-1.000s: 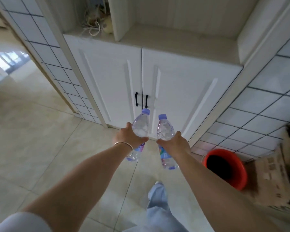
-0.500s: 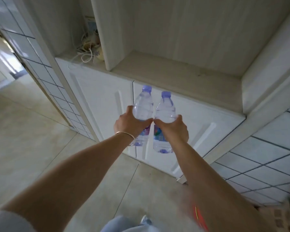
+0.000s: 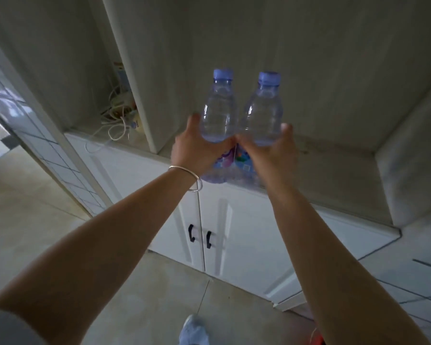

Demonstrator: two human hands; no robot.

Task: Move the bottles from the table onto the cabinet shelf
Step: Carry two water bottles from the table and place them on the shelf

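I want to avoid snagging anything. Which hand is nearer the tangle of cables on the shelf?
Left. The left hand, gripping its bottle, is just across the divider from the cables; the right hand is farther off, beyond both bottles.

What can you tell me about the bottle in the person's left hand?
The clear plastic bottle with the lilac screw cap stands upright, gripped around its middle by the left hand. Its body narrows to a ribbed neck; a colourful label wraps the lower part, mostly hidden by fingers. It looks empty or nearly so. It sits close beside the matching second bottle, at the front edge of the pale wooden cabinet shelf.
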